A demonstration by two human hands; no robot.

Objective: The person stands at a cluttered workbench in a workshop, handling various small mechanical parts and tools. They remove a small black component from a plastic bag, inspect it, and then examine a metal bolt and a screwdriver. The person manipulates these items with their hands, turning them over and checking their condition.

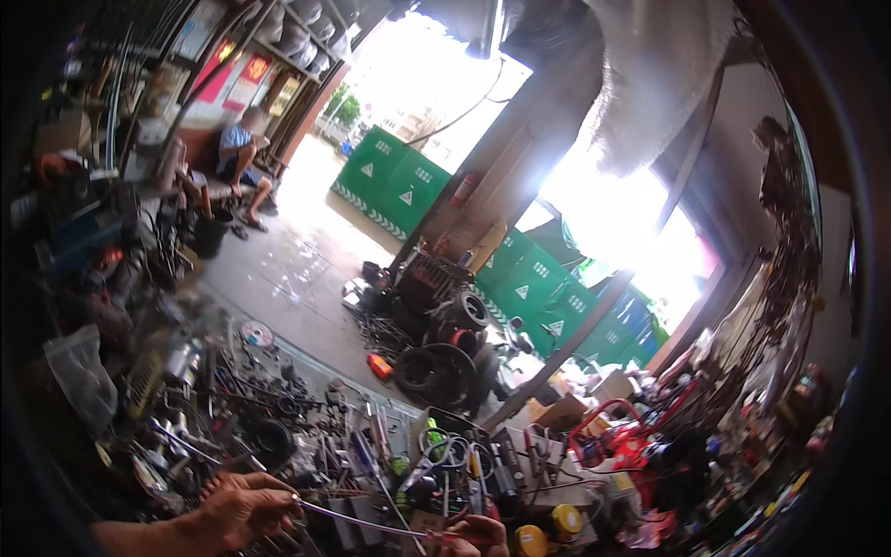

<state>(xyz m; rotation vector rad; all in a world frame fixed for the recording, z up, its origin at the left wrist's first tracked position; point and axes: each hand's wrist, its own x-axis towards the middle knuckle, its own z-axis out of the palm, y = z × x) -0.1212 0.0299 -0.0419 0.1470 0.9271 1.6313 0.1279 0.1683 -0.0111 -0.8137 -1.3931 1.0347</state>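
My left hand (239, 509) reaches in from the lower left, its fingers pinched on a thin, shiny, silvery rod or cable (362, 522); which of the two I cannot tell. Slightly bowed, it runs to my right hand (475, 537) at the bottom edge, whose fingers are closed round its other end. Something reddish shows at that end. Beyond the hands, a pair of scissors (447, 452) and several screwdriver-like tools stand among the clutter. Two yellow round lids (566, 520) sit just right of my right hand.
The cluttered workbench (316, 357) is heaped with small metal parts. A clear plastic bag (82, 371) lies at left. Wheels and tyres (445, 371) are piled on the floor beyond, near a post. A person (243, 153) sits far left. Green barriers (390, 181) stand outside.
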